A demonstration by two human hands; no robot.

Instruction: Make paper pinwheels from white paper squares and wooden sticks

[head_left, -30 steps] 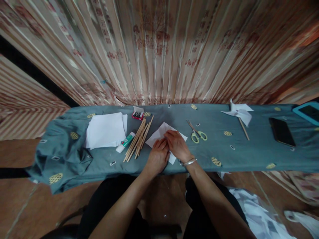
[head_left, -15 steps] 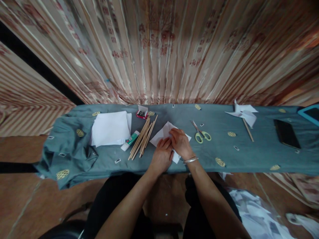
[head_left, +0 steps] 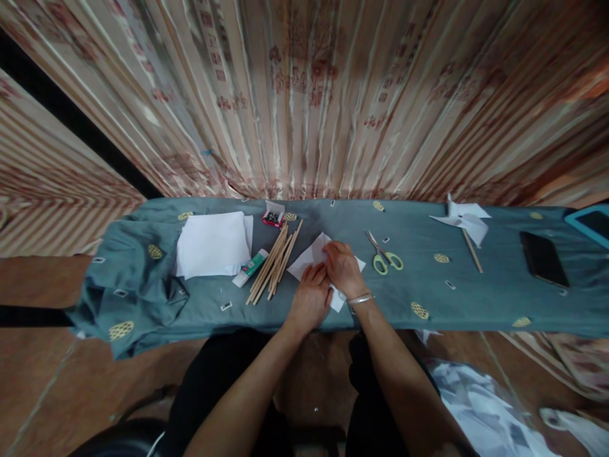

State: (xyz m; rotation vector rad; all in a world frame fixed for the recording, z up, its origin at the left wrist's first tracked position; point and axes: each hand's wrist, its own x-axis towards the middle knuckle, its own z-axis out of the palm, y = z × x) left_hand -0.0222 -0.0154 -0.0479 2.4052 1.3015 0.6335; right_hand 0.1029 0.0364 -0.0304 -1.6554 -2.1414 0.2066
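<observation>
A white sheet of paper (head_left: 307, 255) lies on the cloth in front of me, its corners showing around my hands. My left hand (head_left: 309, 297) presses on its near left part with fingers bent together. Close against it, my right hand (head_left: 343, 271), with a silver bangle at the wrist, has its fingers curled on the middle of the sheet. The fingertips hide what lies under them. Left of the paper are several wooden sticks (head_left: 275, 263) and a green-and-white glue tube (head_left: 250, 268). Scissors (head_left: 383, 256) with light green handles lie to the right, blades apart.
A stack of white paper (head_left: 214, 244) lies at the left, near a small red box (head_left: 273, 218) of dark bits. Rightward are a paper pinwheel (head_left: 469, 222) on a stick, a dark phone (head_left: 543, 259) and a blue-edged device (head_left: 592, 223). Paper scraps (head_left: 490, 409) fill a bag on the floor.
The view has shifted slightly. Both hands stay on the paper in nearly the same pose; the objects on the cloth have not been moved.
</observation>
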